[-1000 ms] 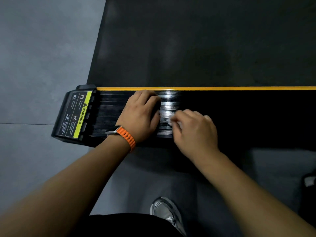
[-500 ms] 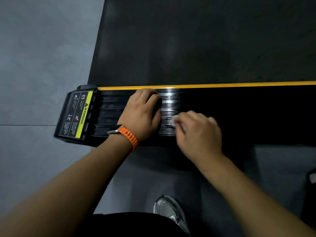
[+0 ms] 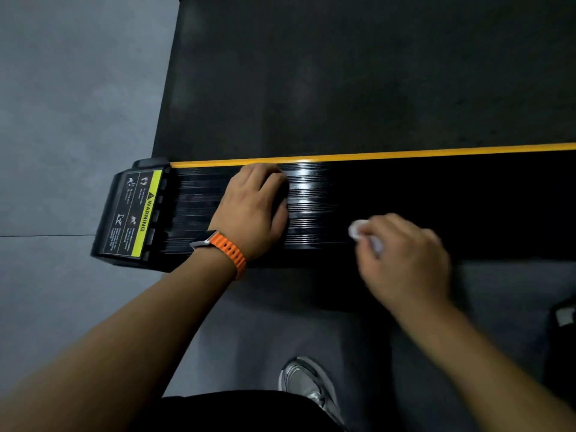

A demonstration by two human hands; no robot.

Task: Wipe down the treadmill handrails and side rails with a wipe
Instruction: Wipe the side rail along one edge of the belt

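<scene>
1. the white wipe (image 3: 358, 229) lies on the ribbed black side rail (image 3: 405, 188), near the rail's front edge. it sticks out past the tips of the right hand's (image 3: 405, 257) fingers (image 3: 389, 220), which are curled round it and press it to the rail; the hand is blurred.
2. the left hand (image 3: 252, 210) rests on the same rail, well apart from the wipe. its fingers (image 3: 268, 179) are curled under and hold nothing that shows.
3. an orange-strapped watch (image 3: 227, 251) sits on the left wrist, at the rail's front edge.
4. a warning label (image 3: 137, 213) covers the rail's end cap, beyond the left hand.
5. a yellow stripe (image 3: 374, 156) runs along the rail's far edge, with the dark belt (image 3: 343, 73) behind it.
6. a grey shoe (image 3: 308, 385) stands on the floor (image 3: 62, 120) in front of the rail.
</scene>
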